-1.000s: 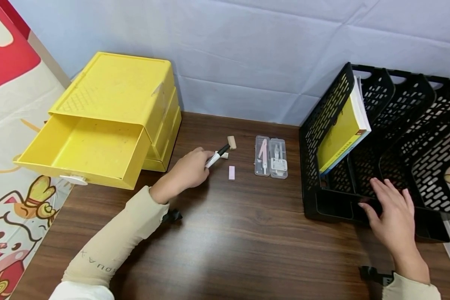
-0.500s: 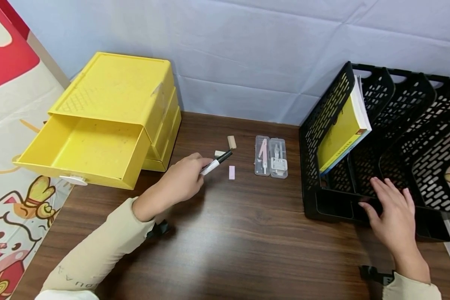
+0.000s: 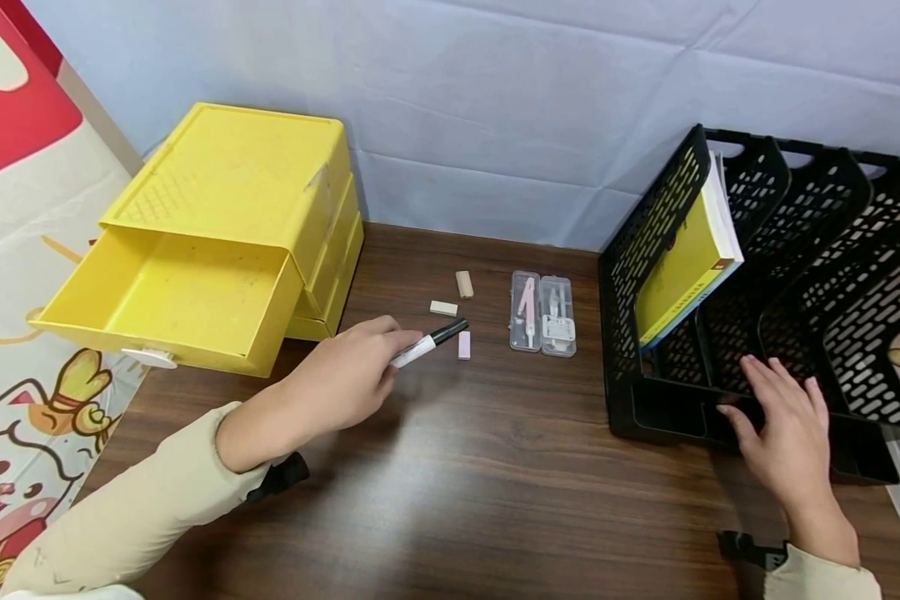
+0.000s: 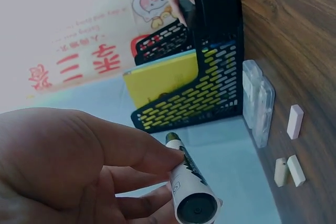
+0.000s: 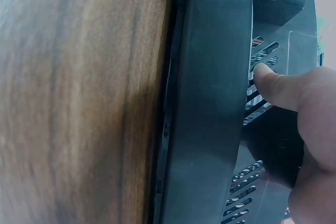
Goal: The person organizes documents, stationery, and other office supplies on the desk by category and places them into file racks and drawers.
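My left hand (image 3: 337, 379) pinches a white marker with a black cap (image 3: 429, 342) between thumb and fingers, held over the desk with the cap pointing right and away. In the left wrist view the barrel (image 4: 190, 182) shows dark print, its round black end facing the camera. Below and beyond the marker lie a cream eraser (image 3: 464, 284), a white eraser (image 3: 443, 308) and a pink eraser (image 3: 463, 345). My right hand (image 3: 789, 442) rests with spread fingers at the front of a black file organizer (image 3: 621, 408); its thumb (image 5: 270, 82) shows in the right wrist view.
On the left stands a yellow drawer unit (image 3: 225, 175), its top drawer (image 3: 172, 333) pulled out. A clear case (image 3: 525, 342) holding a pink compass lies flat, lid folded back. Yellow and blue books (image 3: 678, 275) stand in the organizer's left slot. A pale cloth backs the desk.
My left hand has drawn back toward the left and nearer, bringing the marker away from the cream and white erasers. The right hand keeps its place on the organizer.
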`<action>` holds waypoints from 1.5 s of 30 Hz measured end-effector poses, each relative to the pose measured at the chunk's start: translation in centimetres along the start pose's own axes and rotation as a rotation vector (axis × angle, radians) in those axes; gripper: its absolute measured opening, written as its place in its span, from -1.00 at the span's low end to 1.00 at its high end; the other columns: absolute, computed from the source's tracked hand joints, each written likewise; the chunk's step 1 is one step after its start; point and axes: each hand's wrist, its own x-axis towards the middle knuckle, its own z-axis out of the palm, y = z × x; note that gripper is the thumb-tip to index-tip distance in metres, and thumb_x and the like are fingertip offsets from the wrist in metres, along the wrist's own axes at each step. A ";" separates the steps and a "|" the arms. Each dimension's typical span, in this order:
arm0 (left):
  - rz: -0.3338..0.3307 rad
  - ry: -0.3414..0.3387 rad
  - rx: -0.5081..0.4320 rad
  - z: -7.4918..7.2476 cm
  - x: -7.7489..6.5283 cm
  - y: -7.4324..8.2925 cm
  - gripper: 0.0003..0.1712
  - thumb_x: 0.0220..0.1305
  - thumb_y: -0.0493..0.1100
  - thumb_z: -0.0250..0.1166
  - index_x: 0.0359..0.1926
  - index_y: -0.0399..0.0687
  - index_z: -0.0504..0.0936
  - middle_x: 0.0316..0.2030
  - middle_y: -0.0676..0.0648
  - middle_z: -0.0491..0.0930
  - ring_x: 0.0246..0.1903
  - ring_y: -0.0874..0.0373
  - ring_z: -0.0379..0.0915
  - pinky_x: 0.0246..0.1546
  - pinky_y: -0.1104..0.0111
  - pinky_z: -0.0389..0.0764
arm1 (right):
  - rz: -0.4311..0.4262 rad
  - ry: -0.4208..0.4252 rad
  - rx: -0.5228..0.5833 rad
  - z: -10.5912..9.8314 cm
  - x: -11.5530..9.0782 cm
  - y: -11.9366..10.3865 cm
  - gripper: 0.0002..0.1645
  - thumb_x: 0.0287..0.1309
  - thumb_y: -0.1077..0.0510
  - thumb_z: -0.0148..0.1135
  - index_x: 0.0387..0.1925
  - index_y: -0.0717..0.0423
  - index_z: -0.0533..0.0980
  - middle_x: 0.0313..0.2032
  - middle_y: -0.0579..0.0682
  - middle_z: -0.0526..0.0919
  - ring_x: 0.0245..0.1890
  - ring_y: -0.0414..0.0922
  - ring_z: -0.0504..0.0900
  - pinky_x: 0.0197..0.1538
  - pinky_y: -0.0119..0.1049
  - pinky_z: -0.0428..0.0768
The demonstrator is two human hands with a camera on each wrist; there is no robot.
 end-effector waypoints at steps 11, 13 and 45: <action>0.066 0.023 0.059 -2.1 -1.9 0.9 -0.45 0.20 -0.47 0.25 0.21 -0.06 0.62 -0.17 0.02 0.56 -0.25 0.13 0.53 -0.50 0.35 0.52 | 0.001 -0.003 -0.001 -0.1 0.0 0.0 -0.33 0.39 0.12 0.28 0.41 0.30 0.36 0.34 0.36 0.42 0.51 0.12 0.19 0.54 0.16 -0.15; 0.077 0.025 0.078 -2.8 -2.3 1.0 -0.42 0.17 -0.50 0.24 0.22 -0.06 0.61 -0.16 0.02 0.55 -0.21 0.12 0.52 -0.52 0.35 0.51 | 0.003 -0.004 -0.002 -0.1 0.0 0.0 -0.32 0.35 0.17 0.31 0.41 0.30 0.36 0.33 0.36 0.42 0.51 0.12 0.19 0.53 0.17 -0.14; 0.318 0.040 0.099 -15.1 -4.5 -8.6 -0.20 0.04 -0.53 0.49 0.21 0.29 0.62 -0.09 0.36 0.56 -0.26 0.40 0.44 -0.31 0.59 0.44 | 0.009 -0.014 0.005 -0.1 0.0 -0.2 -0.20 0.12 0.41 0.41 0.40 0.31 0.36 0.33 0.37 0.42 0.51 0.15 0.18 0.53 0.18 -0.17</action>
